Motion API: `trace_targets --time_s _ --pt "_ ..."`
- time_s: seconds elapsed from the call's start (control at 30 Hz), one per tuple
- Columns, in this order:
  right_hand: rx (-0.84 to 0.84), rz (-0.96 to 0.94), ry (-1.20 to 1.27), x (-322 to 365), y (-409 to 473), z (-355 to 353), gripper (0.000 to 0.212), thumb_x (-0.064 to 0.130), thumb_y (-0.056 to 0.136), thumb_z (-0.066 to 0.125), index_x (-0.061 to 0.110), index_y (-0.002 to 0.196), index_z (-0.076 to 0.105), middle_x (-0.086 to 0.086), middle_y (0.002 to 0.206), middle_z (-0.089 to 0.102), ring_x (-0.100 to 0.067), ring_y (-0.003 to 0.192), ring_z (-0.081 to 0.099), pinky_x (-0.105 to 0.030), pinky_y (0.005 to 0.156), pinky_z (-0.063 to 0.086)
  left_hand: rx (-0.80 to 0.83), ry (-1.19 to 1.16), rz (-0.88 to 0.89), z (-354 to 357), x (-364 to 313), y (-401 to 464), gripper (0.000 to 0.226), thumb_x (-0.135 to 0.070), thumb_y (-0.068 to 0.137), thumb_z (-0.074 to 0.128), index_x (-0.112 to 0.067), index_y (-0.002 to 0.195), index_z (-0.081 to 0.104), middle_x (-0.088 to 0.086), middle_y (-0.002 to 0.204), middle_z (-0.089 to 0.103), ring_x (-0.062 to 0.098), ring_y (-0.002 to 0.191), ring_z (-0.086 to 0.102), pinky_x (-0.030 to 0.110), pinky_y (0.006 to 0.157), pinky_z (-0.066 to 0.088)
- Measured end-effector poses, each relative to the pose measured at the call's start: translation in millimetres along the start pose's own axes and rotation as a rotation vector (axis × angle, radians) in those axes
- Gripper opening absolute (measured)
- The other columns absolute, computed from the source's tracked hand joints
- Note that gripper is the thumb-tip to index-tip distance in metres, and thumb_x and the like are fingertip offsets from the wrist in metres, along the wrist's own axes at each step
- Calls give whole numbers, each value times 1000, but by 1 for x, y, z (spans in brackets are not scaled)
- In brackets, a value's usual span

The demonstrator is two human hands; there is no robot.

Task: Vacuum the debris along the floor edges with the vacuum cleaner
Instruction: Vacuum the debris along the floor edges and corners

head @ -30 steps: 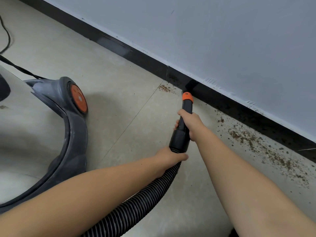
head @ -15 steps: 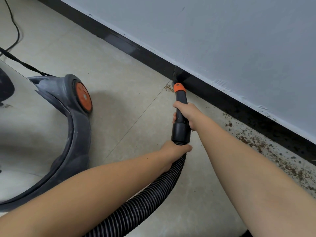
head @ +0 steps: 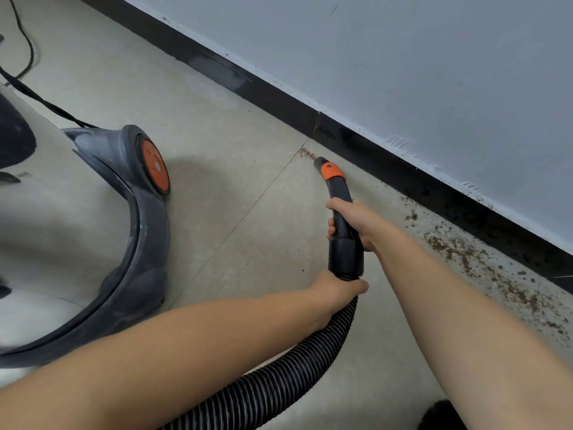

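Observation:
My right hand (head: 353, 223) grips the black nozzle handle (head: 341, 197), whose orange-collared tip (head: 331, 170) points at a small patch of brown debris (head: 307, 153) near the black baseboard (head: 403, 178). My left hand (head: 335, 290) holds the ribbed black hose (head: 279, 380) just below the handle's cuff. A wider band of brown debris (head: 483, 262) lies along the baseboard to the right of my right arm. The vacuum cleaner's steel body (head: 46, 243) with its grey base and orange wheel (head: 153, 169) stands at the left.
A grey wall (head: 403, 57) rises above the baseboard. A black power cord (head: 28, 54) runs across the beige tiled floor (head: 217, 125) at the upper left. A dark shape (head: 443, 417), partly cut off, shows at the bottom edge.
The nozzle tip has drawn back from the baseboard toward me and tilted left; the small debris patch now shows in front of it. The view has shifted slightly.

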State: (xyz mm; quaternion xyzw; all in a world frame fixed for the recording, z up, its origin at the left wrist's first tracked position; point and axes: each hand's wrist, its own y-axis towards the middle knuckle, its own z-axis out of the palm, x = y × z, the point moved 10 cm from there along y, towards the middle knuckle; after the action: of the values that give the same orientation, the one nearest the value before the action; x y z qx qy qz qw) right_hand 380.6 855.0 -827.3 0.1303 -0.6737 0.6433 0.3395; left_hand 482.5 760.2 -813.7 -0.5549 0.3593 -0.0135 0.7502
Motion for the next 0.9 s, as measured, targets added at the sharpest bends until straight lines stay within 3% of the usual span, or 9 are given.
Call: trace_targets --time_s 0.33,0.73,0.9 --pt "11 -21 -22 40 23 42 17 16 85 60 10 94 47 -6 48 56 -18 39 52 -29 48 53 -107 -94 12 -50 -29 6 23 -18 84 68 -6 99 55 10 75 54 22 58 52 28 55 46" --pt "99 20 -216 25 8 52 21 16 86 62 10 98 46 -8 57 57 -17 44 54 -30 50 52 -72 -163 2 -24 -9 -2 15 -18 83 68 -13 87 53 9 77 52 26 72 53 36 71 47" --pt "-2 -28 -145 31 5 47 14 13 88 59 9 91 46 -9 60 54 -17 39 53 -28 47 51 -54 -127 -18 -35 -11 -2 16 -18 86 66 -10 89 53 8 72 53 21 56 52 27 55 48"
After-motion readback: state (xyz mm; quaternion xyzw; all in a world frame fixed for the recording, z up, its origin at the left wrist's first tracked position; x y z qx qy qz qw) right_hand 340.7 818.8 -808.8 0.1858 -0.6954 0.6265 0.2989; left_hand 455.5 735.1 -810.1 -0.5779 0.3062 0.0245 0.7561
